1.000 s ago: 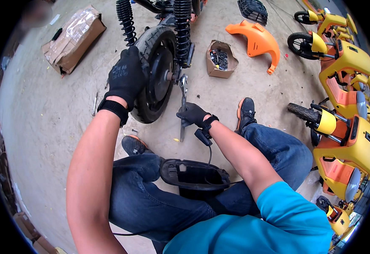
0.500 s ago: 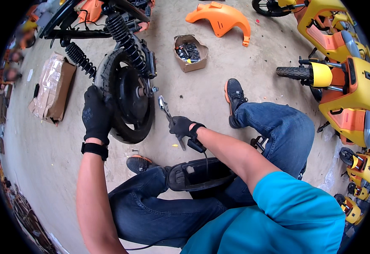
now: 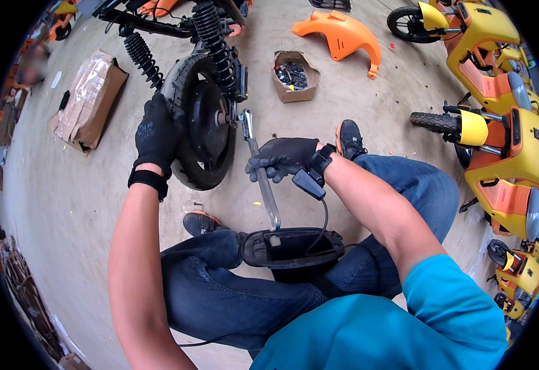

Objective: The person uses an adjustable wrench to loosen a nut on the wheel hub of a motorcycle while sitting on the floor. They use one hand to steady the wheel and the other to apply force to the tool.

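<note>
My left hand [image 3: 157,131], in a black glove, grips the near left side of the black tyre [image 3: 185,161] of a wheel with a dark hub [image 3: 205,129]. In my gloved right hand [image 3: 285,158] is a long metal wrench [image 3: 263,185], held around the middle of its handle. The wrench's head is at the axle end [image 3: 233,117] on the wheel's right side; whether it is seated on the nut I cannot tell. Two black coil-spring shock absorbers [image 3: 215,46] run up from the wheel to the frame.
An open carton of small hardware [image 3: 291,95] stands beyond the wheel, near an orange fender [image 3: 340,37]. A taped cardboard box [image 3: 89,102] lies at the left. Yellow scooters [image 3: 497,157] line the right side. Between my legs sits a black open-topped container [image 3: 260,254].
My right hand has brought the wrench up to the axle end, its handle now pointing down toward me. The left hand stays on the tyre. The whole view has shifted slightly.
</note>
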{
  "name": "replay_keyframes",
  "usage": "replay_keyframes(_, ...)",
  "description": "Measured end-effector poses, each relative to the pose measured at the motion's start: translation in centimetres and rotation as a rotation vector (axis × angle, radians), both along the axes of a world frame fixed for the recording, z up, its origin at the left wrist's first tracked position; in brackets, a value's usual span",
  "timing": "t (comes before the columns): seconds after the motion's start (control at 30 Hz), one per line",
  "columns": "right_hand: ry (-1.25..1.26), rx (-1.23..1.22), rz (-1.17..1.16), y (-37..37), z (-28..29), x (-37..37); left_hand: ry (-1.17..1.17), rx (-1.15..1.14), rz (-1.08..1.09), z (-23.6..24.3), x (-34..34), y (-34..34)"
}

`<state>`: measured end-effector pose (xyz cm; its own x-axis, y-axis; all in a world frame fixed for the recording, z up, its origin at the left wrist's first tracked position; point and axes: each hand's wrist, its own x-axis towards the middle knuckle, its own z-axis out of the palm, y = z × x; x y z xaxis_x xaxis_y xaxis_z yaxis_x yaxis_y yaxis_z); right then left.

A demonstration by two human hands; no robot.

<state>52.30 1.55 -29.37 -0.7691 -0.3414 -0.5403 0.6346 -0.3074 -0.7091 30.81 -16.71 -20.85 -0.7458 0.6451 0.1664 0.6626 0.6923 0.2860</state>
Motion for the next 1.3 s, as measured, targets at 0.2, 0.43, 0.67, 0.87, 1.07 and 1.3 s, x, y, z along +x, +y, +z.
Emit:
replay_keyframes(0.2, 0.015, -0.049, -0.149, -0.2, 0.8, -0.2, -0.05, -0.003, 0.018, 0.4, 0.2, 0.1)
replay_keyframes(0.43, -0.012, -0.186, -0.34, -1.3, 1.6, -1.6, -0.021, -0.012, -0.01, 0.1, -0.3, -0.2)
replay_keyframes(0.67, 0.089, -0.426, -0.444, -1.4, 1.8, -3.2, 0.005, 0.021, -0.007, -0.3, -0.3, -0.3)
replay_keyframes(0.87, -0.041, -0.379, -0.544, -2.6, 1.4, -3.2, -0.023, -0.017, 0.045, 0.3, 0.3, 0.1)
replay_keyframes(1.07, -0.145, 0.122, -0.183, -5.5, -3.0, -1.6, -0.036, -0.009, 0.053, 1.0, 0.6, -0.3)
replay_keyframes(1.3, -0.165, 0.454, -0.19, -3.4, -12.1, -1.3, -0.047, 0.035, 0.043, 1.1, 0.8, -0.5)
